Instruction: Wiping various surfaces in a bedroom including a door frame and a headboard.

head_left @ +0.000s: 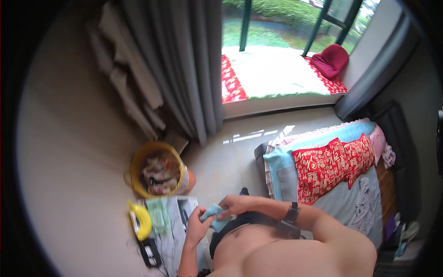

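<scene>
A small light-blue cloth (218, 223) is bunched up between my hands, in front of my waist. My left hand (197, 225) pinches its left side with thumb and fingers. From the right, my right hand (236, 204) reaches over and grips its upper right part, wrist bent. Part of the cloth hangs below the fingers. Just left of my hands is a low table (174, 247); on it are a pale green packet (159, 216), a yellow banana-shaped thing (142, 220) and a black object with white parts (150, 253).
A yellow-rimmed basket (134, 166) of crumpled cloth stands beyond the table. To the right is a bed (339, 207) with red patterned pillows (318, 171). Grey curtains (184, 69) hang by the window; a dark red cushion (331, 61) rests on the sill.
</scene>
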A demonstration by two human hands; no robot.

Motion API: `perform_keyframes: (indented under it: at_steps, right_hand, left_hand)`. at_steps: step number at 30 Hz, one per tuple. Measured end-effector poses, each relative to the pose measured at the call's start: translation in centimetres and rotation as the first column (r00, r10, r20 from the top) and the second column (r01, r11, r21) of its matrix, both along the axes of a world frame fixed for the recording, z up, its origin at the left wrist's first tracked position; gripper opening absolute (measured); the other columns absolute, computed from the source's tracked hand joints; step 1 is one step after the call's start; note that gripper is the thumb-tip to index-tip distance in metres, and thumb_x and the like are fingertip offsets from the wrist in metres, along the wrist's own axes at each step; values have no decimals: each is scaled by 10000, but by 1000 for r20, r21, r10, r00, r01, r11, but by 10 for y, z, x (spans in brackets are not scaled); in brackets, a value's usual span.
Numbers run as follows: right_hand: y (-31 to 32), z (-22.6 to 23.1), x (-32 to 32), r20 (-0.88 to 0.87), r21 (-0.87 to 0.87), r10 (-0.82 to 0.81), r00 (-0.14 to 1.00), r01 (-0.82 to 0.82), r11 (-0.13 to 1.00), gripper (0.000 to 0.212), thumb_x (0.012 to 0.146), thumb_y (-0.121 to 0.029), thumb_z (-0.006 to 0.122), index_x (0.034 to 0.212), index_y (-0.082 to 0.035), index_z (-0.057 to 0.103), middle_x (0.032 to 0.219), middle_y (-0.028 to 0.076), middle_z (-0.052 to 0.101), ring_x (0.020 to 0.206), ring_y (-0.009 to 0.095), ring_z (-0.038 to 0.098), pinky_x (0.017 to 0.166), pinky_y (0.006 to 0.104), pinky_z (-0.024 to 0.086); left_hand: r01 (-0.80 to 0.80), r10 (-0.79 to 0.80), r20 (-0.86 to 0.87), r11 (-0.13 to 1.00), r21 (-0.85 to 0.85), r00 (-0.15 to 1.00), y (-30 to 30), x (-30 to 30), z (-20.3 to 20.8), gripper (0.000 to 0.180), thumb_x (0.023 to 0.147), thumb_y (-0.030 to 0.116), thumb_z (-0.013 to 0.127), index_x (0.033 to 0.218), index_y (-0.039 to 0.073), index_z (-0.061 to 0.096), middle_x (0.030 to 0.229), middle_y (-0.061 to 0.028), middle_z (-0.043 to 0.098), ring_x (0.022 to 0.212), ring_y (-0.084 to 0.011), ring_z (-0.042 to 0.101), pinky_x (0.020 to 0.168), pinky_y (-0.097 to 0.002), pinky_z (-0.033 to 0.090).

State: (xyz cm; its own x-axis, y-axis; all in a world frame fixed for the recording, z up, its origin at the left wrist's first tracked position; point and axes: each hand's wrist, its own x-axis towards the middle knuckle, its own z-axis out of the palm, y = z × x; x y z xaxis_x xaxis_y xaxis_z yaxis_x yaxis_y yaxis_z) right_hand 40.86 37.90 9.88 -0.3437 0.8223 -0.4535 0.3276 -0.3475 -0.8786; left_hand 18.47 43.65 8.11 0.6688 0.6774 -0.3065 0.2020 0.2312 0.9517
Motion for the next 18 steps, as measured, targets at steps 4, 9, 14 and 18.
perform_keyframes:
  at_steps: [4, 9, 14, 18]
  right_hand:
    - [10, -16, 69, 61, 252, -232, 971, 210, 945, 378, 839, -307, 752, 1074, -32, 642, 808, 141, 652, 743, 244, 608, 704, 372, 473]
    - [34, -14, 148, 233, 668, -570, 788, 296, 682, 278, 826, -103, 688, 1102, -107, 656, 1009, 126, 599, 809, 350, 646, 725, 441, 530]
    - [72, -14, 238, 358, 811, -668, 653, 137, 568, 374, 790, -176, 715, 1157, -199, 647, 900, 74, 565, 741, 292, 629, 620, 396, 514]
    - [118, -27, 311, 303, 793, -645, 701, 190, 578, 602, 742, -16, 701, 1293, -252, 640, 923, 78, 580, 746, 300, 623, 627, 393, 516]
  left_hand:
    - [57, -47, -73, 987, 148, 996, 38, 88, -7, 182, 846, 24, 670, 935, 5, 511, 904, -66, 584, 809, -120, 600, 611, -289, 584]
    - [41, -35, -122, 998, 42, 992, 89, 209, -30, 168, 853, 30, 612, 963, 8, 487, 899, -74, 561, 826, -142, 609, 612, -347, 623]
    - [75, -79, -5, 972, -223, 997, 137, 326, -2, 181, 922, 88, 495, 1085, 43, 431, 1008, -124, 570, 852, -218, 661, 654, -423, 647]
    - [132, -151, -63, 962, -239, 987, 199, 400, -3, 291, 925, 140, 481, 1192, 26, 465, 1048, -129, 579, 891, -238, 664, 711, -410, 635]
